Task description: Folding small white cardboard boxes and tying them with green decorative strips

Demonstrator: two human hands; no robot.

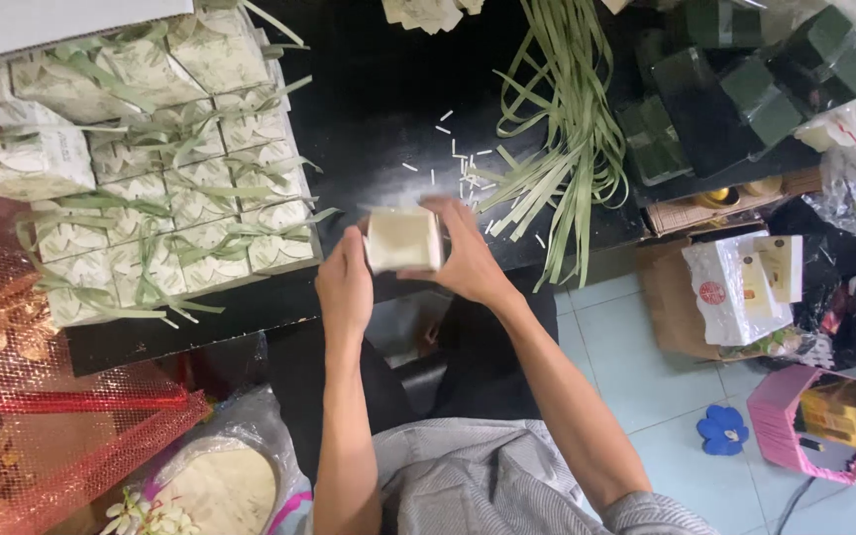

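A grey striped garment [487,476], nearest the camera, is seen at the lower edge, and from it both forearms are extended toward the black bench [369,89]. A small cream box [403,239] is held over the near edge of the bench, between the two hands. The left hand [345,287] is closed against the box's left side, with the fingers curled to it; the right hand [468,260] is wrapped over the top and right side, its fingertips laid across the upper edge. Because the box is held at the bench's edge rather than rested on it, a slackened grip could, in judgement, let it drop toward the lap or the tiled floor [646,396]. Too firm a squeeze might crease its thin walls. To the left, rows of finished boxes tied with leaf strips [180,198] are packed closely, so little free bench is left on that side. To the right, a loose sheaf of green leaf strips [567,129] and small pale offcuts [458,159] lie just beside the right hand and could be swept off by a careless movement. Dark green boxes [745,89] are stacked at the far right.
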